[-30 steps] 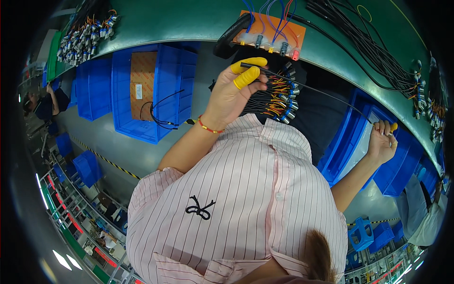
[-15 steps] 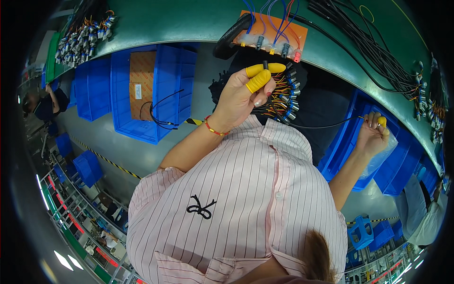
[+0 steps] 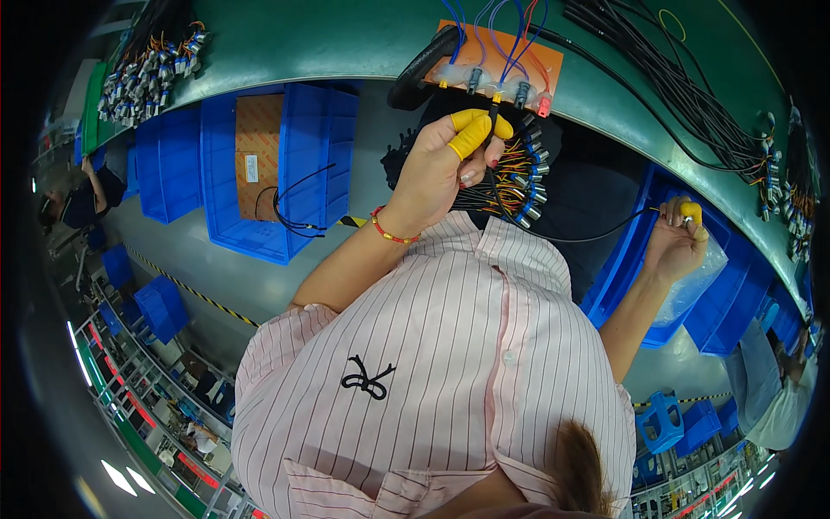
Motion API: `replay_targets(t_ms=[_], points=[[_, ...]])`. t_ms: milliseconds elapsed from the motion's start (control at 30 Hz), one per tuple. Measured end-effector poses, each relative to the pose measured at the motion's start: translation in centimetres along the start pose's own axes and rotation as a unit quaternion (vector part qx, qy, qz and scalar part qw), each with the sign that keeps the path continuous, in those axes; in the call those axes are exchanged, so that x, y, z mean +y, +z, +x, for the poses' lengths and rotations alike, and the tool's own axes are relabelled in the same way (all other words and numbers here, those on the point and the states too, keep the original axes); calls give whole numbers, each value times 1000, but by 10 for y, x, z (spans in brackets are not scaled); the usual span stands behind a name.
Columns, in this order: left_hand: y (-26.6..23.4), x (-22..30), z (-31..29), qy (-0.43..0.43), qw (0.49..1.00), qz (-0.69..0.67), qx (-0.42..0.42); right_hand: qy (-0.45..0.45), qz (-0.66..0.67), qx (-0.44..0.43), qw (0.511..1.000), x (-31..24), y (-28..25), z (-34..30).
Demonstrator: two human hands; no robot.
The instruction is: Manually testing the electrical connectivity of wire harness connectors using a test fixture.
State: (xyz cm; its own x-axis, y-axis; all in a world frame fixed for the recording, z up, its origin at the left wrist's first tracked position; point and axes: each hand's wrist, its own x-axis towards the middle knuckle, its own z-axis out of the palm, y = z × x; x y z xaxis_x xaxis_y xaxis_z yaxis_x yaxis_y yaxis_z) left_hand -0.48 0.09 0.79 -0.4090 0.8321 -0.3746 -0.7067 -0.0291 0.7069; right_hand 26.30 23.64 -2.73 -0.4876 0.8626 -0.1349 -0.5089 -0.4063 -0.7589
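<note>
My left hand, with yellow finger cots on its fingers, pinches one end of a thin black cable. The cable's black tip points up at a yellow connector on the front edge of an orange board and seems to meet it. Farther right, my right hand is closed on the cable's other end, where thin wires show; the fingers partly cover it. Behind my left hand lies a bundle of cables with silver-and-blue ends and orange wires.
The green bench carries the board, a black cable bundle at right and metal-ended cables at far left. Below stand blue bins, one holding cardboard and a loose black cable. A clear plastic bag hangs by my right wrist.
My left hand has moved up slightly, bringing the cable's tip from below the board to the yellow connector. My right hand has shifted slightly left, still holding the other end.
</note>
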Motion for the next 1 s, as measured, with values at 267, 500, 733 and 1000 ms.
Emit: replay_targets(t_ms=[267, 500, 733, 1000], points=[[-3, 2, 2, -81, 977, -196, -27, 16, 9, 23, 1000, 2, -4, 0], [-4, 0, 5, -118, 932, -336, -72, 18, 26, -7, 999, 0, -3, 0], [1, 0, 5, -132, 879, -446, -106, 8, 3, 5, 1000, 0, 5, -2], [5, -1, 9, -111, 884, -444, -93, 24, 12, 19, 999, 3, 8, -2]])
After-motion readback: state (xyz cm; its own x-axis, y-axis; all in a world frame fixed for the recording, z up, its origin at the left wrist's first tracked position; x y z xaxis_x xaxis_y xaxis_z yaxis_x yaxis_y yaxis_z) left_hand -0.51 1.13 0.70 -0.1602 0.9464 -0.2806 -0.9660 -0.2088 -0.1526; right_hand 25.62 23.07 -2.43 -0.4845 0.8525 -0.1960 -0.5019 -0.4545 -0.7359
